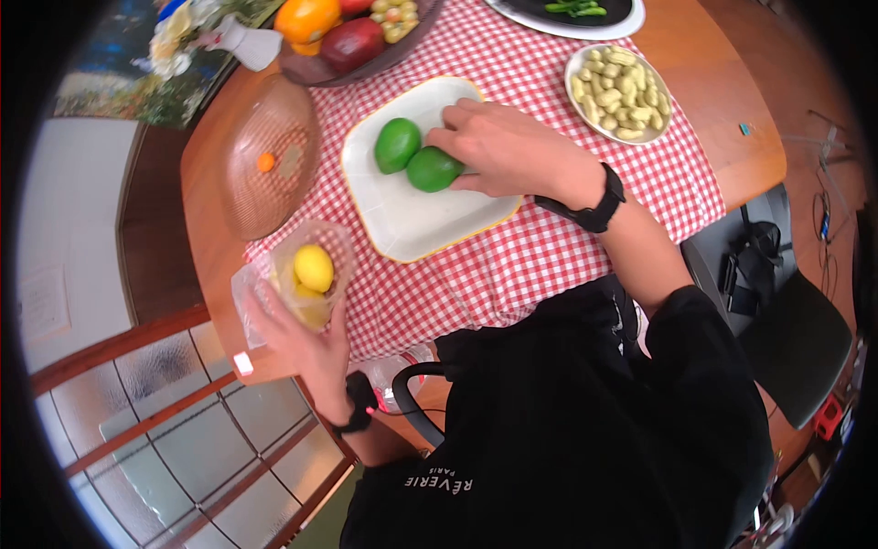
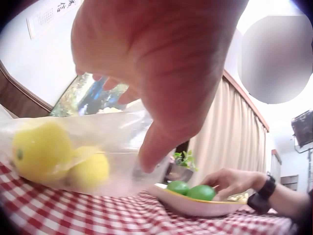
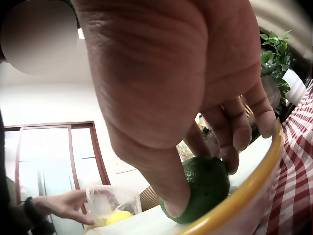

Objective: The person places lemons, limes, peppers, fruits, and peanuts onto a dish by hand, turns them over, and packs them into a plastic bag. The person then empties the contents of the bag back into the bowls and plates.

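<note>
Checked cloth (image 1: 549,247): right hand (image 1: 501,146) pinches green lime (image 1: 433,169); left hand (image 1: 313,357) spread wide, touching plastic bag (image 2: 122,164).

**RÊVERIE PARIS on my shirt (image 1: 585,430)**

The white print (image 1: 439,481) sits on the left side of my black front, upside down in the head view: "RÊVERIE" in larger letters, "PARIS" in smaller ones. In the left wrist view, a sheet (image 2: 49,15) on the wall (image 2: 24,63) bears dark characters, a few large beside rows of small ones, too blurred for me to read. In the head view, a wall paper (image 1: 44,302) shows marks too faint to read.
</note>
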Action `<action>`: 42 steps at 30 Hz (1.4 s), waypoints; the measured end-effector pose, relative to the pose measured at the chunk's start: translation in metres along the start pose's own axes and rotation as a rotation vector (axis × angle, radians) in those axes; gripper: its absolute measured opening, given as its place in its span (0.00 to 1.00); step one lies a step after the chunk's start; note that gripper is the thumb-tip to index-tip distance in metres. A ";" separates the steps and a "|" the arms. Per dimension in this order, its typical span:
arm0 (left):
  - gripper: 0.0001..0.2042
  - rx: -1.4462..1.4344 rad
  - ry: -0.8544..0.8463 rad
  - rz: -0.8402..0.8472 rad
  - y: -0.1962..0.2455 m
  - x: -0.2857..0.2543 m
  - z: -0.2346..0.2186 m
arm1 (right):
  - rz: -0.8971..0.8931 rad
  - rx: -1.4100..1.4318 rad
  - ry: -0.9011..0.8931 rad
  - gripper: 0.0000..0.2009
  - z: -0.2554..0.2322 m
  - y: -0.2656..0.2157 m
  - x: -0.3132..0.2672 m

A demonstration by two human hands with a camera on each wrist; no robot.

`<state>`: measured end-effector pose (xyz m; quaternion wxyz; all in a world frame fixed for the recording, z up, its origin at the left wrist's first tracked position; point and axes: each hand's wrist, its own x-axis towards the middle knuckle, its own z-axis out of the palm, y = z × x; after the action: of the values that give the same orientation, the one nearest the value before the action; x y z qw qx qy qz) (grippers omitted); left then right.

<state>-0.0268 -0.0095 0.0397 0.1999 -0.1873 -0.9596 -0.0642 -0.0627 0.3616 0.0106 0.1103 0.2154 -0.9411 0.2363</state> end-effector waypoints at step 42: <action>0.28 -0.826 -0.264 0.469 0.072 0.107 0.087 | -0.081 0.233 -0.141 0.17 -0.005 0.000 0.010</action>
<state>-0.1215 0.1102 0.0078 -0.0054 -0.4682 -0.8032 -0.3682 -0.0711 0.3600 0.0180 0.0276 0.2805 -0.9033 0.3235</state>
